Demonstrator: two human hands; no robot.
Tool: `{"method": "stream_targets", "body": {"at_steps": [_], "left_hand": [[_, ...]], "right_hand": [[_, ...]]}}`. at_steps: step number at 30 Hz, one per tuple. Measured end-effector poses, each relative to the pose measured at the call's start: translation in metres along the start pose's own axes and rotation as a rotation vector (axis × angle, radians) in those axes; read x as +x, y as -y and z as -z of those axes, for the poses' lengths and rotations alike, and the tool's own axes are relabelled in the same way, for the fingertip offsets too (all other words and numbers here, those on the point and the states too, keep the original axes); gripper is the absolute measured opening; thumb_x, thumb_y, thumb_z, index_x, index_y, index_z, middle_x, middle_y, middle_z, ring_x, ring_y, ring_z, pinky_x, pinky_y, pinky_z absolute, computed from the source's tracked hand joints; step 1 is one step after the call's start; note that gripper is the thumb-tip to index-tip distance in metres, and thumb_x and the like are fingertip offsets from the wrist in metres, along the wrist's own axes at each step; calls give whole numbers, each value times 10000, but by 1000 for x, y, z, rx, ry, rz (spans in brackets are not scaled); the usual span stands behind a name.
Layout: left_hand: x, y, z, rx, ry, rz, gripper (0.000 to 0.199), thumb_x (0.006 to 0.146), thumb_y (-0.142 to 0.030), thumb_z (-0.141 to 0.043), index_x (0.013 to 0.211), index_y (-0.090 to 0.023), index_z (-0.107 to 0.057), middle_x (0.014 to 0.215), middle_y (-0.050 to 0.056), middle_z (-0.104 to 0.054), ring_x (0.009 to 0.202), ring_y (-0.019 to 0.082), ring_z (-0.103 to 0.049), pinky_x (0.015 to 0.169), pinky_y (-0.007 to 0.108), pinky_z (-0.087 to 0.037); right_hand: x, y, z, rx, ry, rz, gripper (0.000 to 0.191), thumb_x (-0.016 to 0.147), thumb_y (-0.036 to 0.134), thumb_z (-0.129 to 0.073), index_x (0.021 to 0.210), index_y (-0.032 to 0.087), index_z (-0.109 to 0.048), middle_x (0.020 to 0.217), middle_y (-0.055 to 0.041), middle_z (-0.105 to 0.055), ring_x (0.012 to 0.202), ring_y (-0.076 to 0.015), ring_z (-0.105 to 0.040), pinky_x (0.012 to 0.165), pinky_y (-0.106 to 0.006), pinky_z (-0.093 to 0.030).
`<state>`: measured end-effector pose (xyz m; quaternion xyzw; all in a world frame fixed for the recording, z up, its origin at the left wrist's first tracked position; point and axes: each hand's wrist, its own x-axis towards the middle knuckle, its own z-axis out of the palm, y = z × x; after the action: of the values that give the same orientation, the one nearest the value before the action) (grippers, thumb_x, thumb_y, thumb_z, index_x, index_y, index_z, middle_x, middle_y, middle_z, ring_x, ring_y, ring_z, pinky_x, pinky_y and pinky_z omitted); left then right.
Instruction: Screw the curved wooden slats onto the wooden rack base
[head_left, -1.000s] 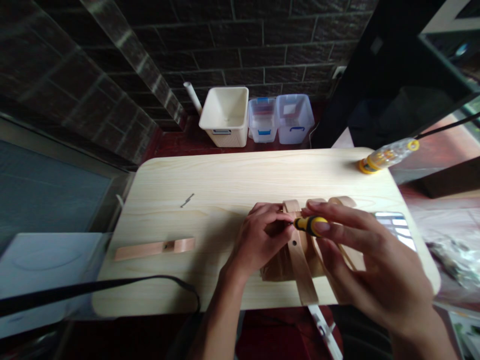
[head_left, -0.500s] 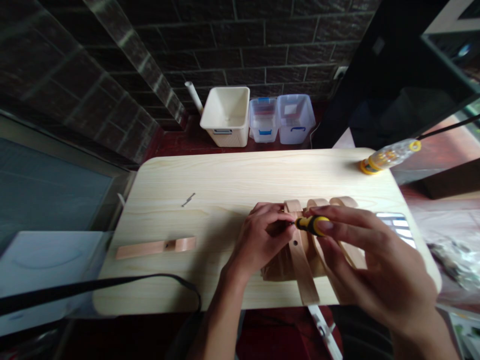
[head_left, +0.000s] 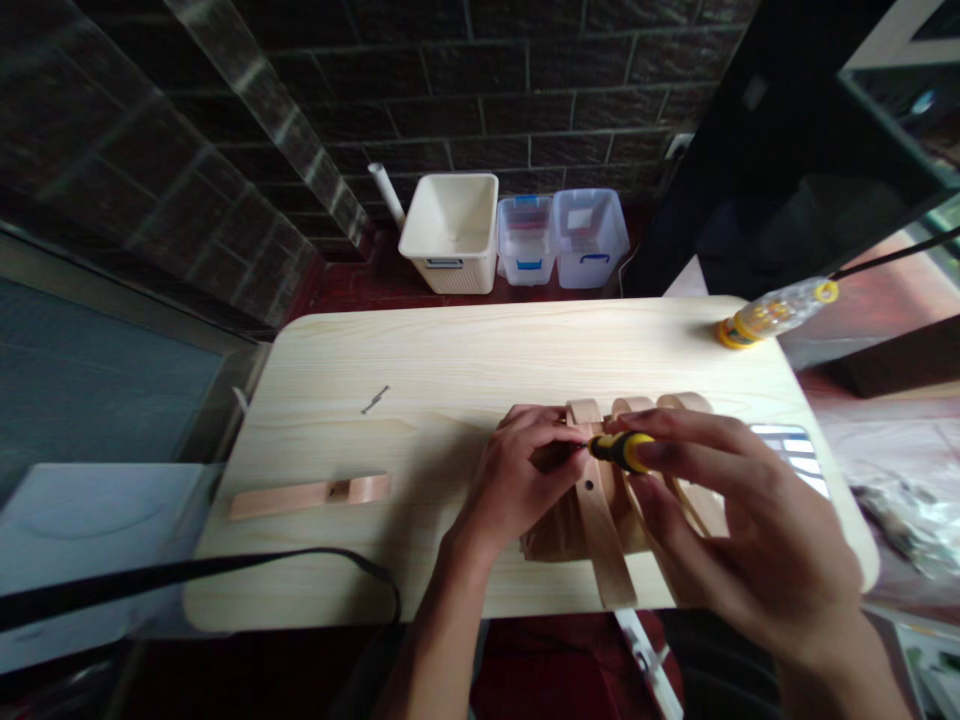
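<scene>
our right hand [head_left: 750,530] pinches a yellow-and-black screwdriver [head_left: 622,452] in its fingertips, the shaft pointing left toward our left hand [head_left: 521,490], which curls closed over a bundle of looped tan straps [head_left: 555,535]. the bundle sits toward the near right of the pale pine surface [head_left: 480,350], its strips arched and overlapping, and a long strip [head_left: 600,530] with a punched hole [head_left: 589,485] runs down toward us. a loose tan strip [head_left: 310,490] lies flat well to the left.

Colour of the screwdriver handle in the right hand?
The short plastic screwdriver handle is yellow with black sections; best seen in the head view.
</scene>
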<state>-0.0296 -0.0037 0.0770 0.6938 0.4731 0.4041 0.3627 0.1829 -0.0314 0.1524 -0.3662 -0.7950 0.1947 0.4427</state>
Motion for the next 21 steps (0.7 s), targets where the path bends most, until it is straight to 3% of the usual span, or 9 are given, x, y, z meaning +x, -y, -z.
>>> {"method": "stream_targets", "body": {"at_steps": [4,10,15,21], "left_hand": [[0,0,0,-3,3,2,84,971,-216,-795,1003,-267,-855,1143,40,-861,1158,254,-764,1047,425,-599],[1,-2,0,5,-4,-12,90,961,-193,-803,996,-259,-852,1123,41,-862,1112,248,-769,1025,420,-599],[0,-1,0,5,-2,-11,75,974,-220,-798,1007,-260,-853,1149,40,-860,1131,246,-767,1034,417,-594],[0,-1,0,2,-9,-6,93,947,-191,-818,993,-262,-857,1105,36,-862,1112,246,-761,1025,416,-596]], "right_hand": [[-2,-2,0,-5,13,21,502,973,18,-752,1431,208,-674,1486,-79,-728,1390,-185,-722,1249,-271,-551],[-4,-3,2,5,-3,8,542,976,5,-749,1454,251,-677,1452,-29,-745,1300,-141,-750,1226,-234,-548],[-2,-2,1,-8,2,7,518,963,26,-775,1425,242,-691,1452,-34,-744,1348,-168,-735,1285,-276,-513],[-4,-2,0,34,-10,-23,577,957,-14,-763,1459,257,-675,1446,-16,-751,1320,-135,-740,1240,-226,-534]]}}
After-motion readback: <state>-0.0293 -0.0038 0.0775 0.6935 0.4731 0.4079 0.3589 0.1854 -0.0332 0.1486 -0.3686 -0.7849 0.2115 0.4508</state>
